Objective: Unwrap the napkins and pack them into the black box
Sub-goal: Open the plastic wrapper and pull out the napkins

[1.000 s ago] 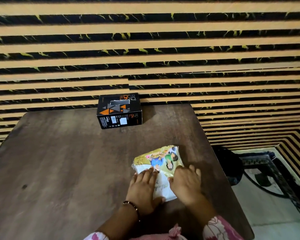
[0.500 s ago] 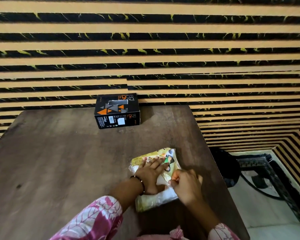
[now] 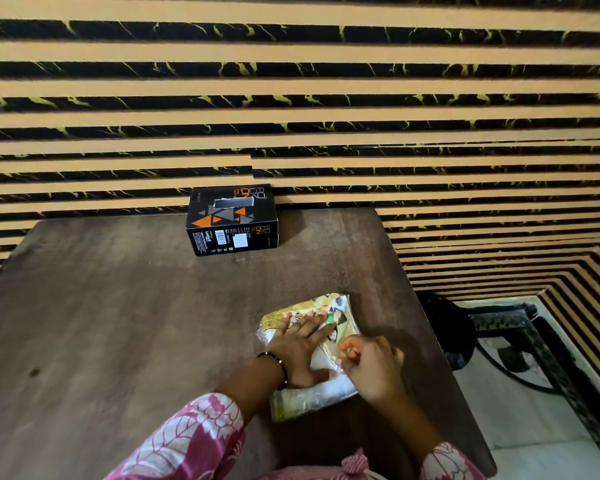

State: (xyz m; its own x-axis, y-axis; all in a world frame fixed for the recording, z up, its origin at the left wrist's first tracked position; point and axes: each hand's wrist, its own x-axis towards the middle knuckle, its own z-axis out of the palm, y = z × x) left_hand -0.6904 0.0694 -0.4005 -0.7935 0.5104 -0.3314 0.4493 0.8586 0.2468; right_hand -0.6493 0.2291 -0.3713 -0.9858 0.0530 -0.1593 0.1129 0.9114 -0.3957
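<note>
A yellow and white plastic pack of napkins lies on the brown wooden table, near its right edge. My left hand presses flat on the pack with fingers spread. My right hand sits at the pack's right side, its fingertips pinched on the wrapper's edge. The black box, with orange and grey triangles, stands closed at the far edge of the table against the wall, well away from both hands.
A striped black and tan wall runs right behind the table. Past the table's right edge, a dark round stool and black metal frame stand on a pale floor.
My left hand slid forward over the pack, with the sleeve coming into view. My right hand lifted off the top and curled its fingers at the wrapper's right edge.
</note>
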